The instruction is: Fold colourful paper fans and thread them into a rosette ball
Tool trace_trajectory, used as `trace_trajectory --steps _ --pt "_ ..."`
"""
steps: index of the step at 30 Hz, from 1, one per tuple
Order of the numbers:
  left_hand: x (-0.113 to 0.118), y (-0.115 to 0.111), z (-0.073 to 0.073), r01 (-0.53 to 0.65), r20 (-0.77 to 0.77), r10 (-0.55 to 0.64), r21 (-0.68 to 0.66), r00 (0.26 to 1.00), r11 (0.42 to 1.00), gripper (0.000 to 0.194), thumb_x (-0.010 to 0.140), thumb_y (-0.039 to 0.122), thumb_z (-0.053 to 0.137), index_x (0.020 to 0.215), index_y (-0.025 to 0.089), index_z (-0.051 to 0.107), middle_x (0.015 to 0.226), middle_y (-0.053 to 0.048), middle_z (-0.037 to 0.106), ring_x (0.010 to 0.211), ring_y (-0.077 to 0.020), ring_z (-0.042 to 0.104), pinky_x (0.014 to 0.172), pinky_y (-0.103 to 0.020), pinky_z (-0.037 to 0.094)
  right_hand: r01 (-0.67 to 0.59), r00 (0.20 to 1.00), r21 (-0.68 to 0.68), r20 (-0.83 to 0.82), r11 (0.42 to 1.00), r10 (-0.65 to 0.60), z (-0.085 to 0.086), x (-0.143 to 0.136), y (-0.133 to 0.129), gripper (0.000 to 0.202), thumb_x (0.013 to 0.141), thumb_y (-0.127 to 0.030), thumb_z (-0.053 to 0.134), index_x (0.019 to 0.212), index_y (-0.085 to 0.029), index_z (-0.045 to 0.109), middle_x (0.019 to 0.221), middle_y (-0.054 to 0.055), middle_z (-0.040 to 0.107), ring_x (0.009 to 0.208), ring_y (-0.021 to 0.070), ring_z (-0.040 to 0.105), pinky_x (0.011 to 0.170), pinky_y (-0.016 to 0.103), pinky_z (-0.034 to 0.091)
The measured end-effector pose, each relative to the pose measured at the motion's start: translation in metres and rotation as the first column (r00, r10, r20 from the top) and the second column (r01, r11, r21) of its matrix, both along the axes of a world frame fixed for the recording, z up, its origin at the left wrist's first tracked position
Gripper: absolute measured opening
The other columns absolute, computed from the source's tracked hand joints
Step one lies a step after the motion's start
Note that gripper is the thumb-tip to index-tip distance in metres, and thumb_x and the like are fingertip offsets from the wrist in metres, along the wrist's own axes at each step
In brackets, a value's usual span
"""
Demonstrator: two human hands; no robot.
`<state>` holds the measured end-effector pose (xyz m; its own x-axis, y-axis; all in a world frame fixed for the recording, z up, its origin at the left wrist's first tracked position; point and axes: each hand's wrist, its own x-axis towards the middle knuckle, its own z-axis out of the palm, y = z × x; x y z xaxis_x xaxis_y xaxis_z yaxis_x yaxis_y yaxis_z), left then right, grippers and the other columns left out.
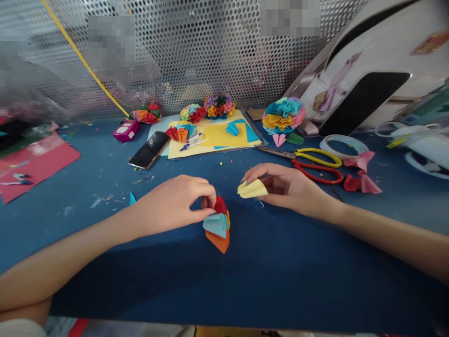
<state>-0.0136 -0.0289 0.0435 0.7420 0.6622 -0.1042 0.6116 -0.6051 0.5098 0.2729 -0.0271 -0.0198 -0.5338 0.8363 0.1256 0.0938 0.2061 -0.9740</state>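
Pinching pleated yel. paper (pixel 252 188), R fingers (pixel 278 200); purple box (pixel 126 133) w/ illegible print (pixel 124 128).

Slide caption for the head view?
Left hand holds a multicoloured paper cluster, right hand a pale yellow piece, over a blue table.

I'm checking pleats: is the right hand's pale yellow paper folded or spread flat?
Folded: the pale yellow paper in the right hand shows lengthwise creases and ridges.

The left forearm (pixel 87 241) is slender and bare from the left hand (pixel 187 201) back towards the elbow, near which a pale, greyish-white sleeve (pixel 21 328) shows, softly rounded. The right forearm (pixel 389 234) is likewise slim and bare, and the right hand (pixel 286 185) has greyish fingernails, too small to judge for polish.
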Motion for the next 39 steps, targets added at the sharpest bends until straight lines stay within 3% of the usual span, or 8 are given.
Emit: trace_trajectory --steps 7,11,17,24,29,39 --pt "0.001 -0.007 0.014 0.013 -0.046 -0.018 -0.094 0.999 0.995 0.011 0.095 0.027 0.068 0.096 0.02 0.076 0.094 0.002 0.073 0.075 -0.0112 0.059 0.065 -0.024 0.039 -0.037 0.998 -0.061 -0.057 0.997 0.033 -0.004 -0.003 -0.003 0.035 0.084 -0.032 0.084 0.115 -0.025 0.069 0.122 0.008 0.073 0.112 0.0236 0.073 0.095 0.034 0.061" --pt "-0.001 -0.003 0.015 0.019 -0.021 -0.022 -0.12 1.0 0.993 0.006 0.092 0.023 0.072 0.095 0.02 0.076 0.092 0.003 0.074 0.071 -0.0097 0.057 0.065 -0.022 0.039 0.032 0.999 -0.063 -0.038 0.997 -0.034 -0.004 -0.003 -0.004 0.029 0.09 -0.04 0.078 0.114 -0.026 0.072 0.12 0.008 0.074 0.106 0.0228 0.073 0.087 0.032 0.061" --pt "0.001 -0.004 0.01 0.039 -0.012 -0.041 -0.122 0.999 0.992 0.009 0.089 0.014 0.068 0.091 0.019 0.076 0.091 0.003 0.073 0.07 -0.0086 0.056 0.064 -0.021 0.04 0.023 0.996 -0.028 -0.09 0.999 -0.025 -0.002 -0.004 -0.004 0.025 0.093 -0.034 0.076 0.115 -0.025 0.069 0.12 0.008 0.075 0.107 0.0215 0.073 0.094 0.035 0.06" --pt "0.003 -0.009 0.001 0.019 0.102 -0.019 -0.003 0.995 1.0 0.006 0.085 0.012 0.07 0.089 0.017 0.07 0.079 0.004 0.066 0.065 -0.0075 0.053 0.061 -0.02 0.04 0.0 0.995 0.027 -0.103 1.0 0.003 0.007 -0.008 -0.015 0.022 0.092 -0.026 0.077 0.112 -0.026 0.068 0.122 0.005 0.071 0.106 0.0172 0.074 0.095 0.029 0.06" --pt "0.006 -0.011 -0.005 -0.042 0.154 0.026 0.098 0.988 0.994 0.007 0.083 0.008 0.068 0.086 0.015 0.067 0.075 0.004 0.062 0.062 -0.0064 0.053 0.059 -0.018 0.041 0.05 0.987 0.073 -0.156 0.996 -0.038 0.017 -0.014 -0.03 0.022 0.091 -0.018 0.075 0.108 -0.029 0.066 0.119 0.002 0.07 0.104 0.0145 0.074 0.092 0.026 0.061" --pt "0.014 -0.016 -0.014 -0.126 0.253 0.128 -0.024 0.959 0.992 0.012 0.079 0.003 0.065 0.082 0.015 0.062 0.069 0.006 0.06 0.056 -0.0044 0.053 0.055 -0.015 0.043 0.043 0.999 0.159 -0.036 0.986 -0.037 0.012 -0.031 -0.035 0.011 0.09 -0.023 0.077 0.098 -0.022 0.07 0.112 0.005 0.071 0.103 0.0162 0.073 0.095 0.026 0.06"
